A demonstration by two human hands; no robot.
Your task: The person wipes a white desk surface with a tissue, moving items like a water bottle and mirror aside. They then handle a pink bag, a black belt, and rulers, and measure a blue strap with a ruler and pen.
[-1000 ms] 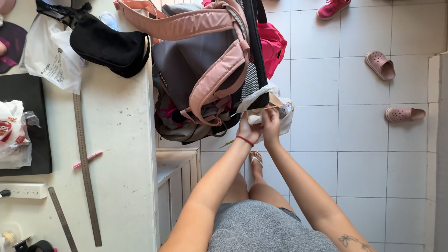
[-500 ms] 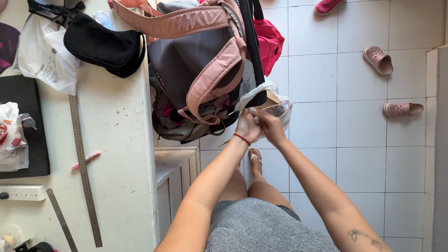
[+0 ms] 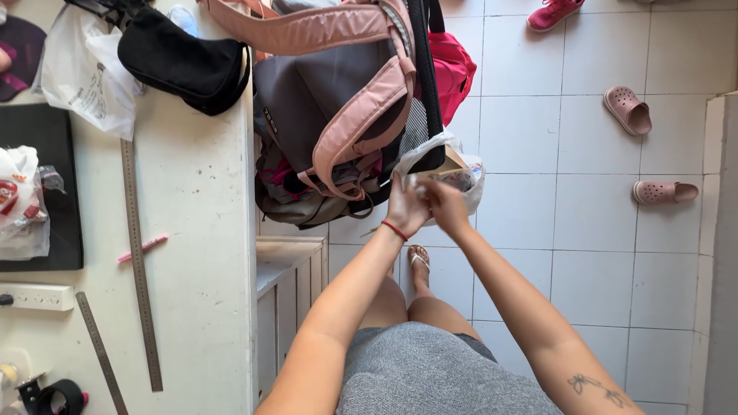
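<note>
Hands meet at centre of frame: left hand (image 3: 405, 209) w/ red wristband and right hand (image 3: 446, 207) both pinch a white plastic bag (image 3: 461, 173) hanging beside the grey-pink backpack (image 3: 338, 115). Fingers closed on the bag's top edge; its mouth looks partly gathered, not tied yet, contents inside. White table (image 3: 192, 230) w/ long ruler (image 3: 137, 253) at left, untouched.

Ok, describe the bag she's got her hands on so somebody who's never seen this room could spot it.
Start at the grey and pink backpack hanging beside the white table. At its lower right corner, over the tiled floor, both hands meet on a small plastic bag. It is the only thin, whitish, crinkled one there.
</note>
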